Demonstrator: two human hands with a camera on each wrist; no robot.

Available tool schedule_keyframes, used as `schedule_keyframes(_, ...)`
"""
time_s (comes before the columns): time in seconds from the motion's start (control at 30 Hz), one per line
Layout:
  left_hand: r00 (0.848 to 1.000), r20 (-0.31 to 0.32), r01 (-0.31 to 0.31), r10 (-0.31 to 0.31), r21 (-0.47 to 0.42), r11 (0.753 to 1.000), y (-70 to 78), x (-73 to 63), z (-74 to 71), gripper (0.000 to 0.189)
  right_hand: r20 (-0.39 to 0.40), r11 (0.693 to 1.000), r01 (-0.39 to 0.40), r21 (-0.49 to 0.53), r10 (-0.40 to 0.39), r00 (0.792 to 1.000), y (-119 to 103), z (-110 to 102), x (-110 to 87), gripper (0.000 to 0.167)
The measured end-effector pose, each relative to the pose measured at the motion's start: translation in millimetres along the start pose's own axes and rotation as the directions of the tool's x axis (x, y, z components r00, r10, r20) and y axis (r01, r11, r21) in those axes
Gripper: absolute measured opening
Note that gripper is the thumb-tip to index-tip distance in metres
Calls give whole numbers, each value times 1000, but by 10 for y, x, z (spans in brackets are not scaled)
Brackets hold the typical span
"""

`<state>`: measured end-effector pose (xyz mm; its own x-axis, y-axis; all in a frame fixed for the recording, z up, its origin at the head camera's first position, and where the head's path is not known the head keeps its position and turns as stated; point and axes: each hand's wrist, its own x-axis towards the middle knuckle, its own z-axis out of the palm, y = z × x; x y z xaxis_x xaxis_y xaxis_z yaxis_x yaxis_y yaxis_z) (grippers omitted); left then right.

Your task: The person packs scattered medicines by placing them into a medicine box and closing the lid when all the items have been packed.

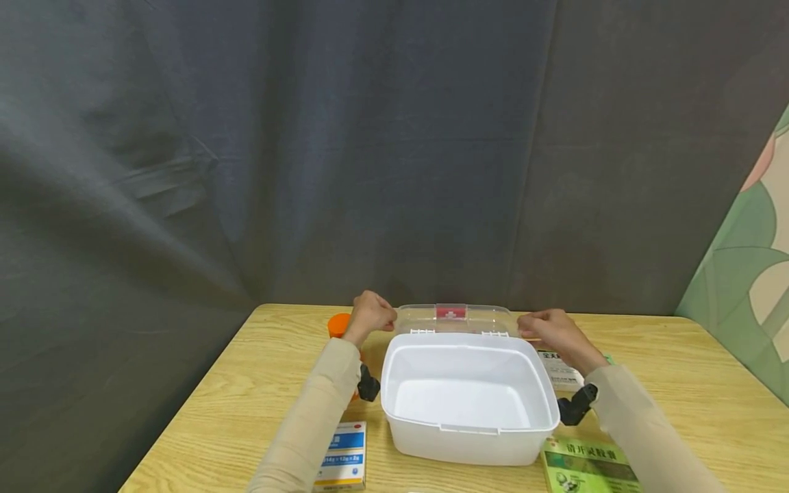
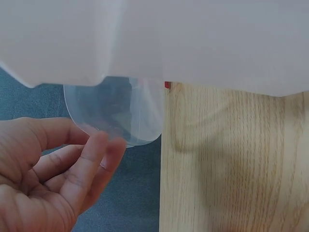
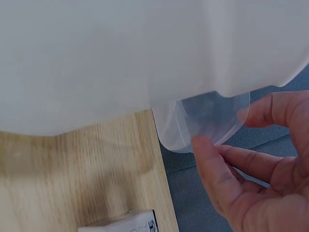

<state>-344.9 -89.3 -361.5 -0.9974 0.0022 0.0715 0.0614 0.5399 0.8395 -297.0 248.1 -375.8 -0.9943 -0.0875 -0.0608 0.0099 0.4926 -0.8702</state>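
A white plastic box [image 1: 471, 440] with bare inside stands on the table. Its clear hinged lid [image 1: 419, 317], marked with a white cross on a red label [image 1: 451, 312], is swung back behind it. My left hand [image 1: 371, 316] pinches the lid's left edge; in the left wrist view, fingertips [image 2: 99, 145] lie against the clear rim. At the opposite edge, my right hand [image 1: 555, 334] pinches the lid between thumb and fingers [image 3: 212, 164]. The box wall fills the top of both wrist views.
An orange container [image 1: 338, 324] stands behind the left forearm. A blue and white medicine box [image 1: 344, 455] lies front left, a green one [image 1: 588, 465] front right. Behind the right wrist is a white carton [image 1: 559, 370]. The wooden table [image 1: 271, 356] ends at a dark curtain [image 1: 394, 171].
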Motion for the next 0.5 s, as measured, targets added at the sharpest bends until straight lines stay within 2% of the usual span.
schedule_keyframes(0.27, 1000, 22, 16, -14, -76, 997, -17, -18, -17, 9, -16, 999, 38, 25, -38, 999, 30, 0, -9, 47)
schedule_keyframes(0.37, 999, 30, 31, -28, -93, 995, -6, -24, -25, 9, -27, 998, 49, 31, -49, 998, 28, -14, -14, 49)
schedule_keyframes(0.5, 1000, 22, 24, -22, -102, 994, 15, -40, -44, 9, -84, 996, 83, 41, -79, 993, 41, -62, -16, 56)
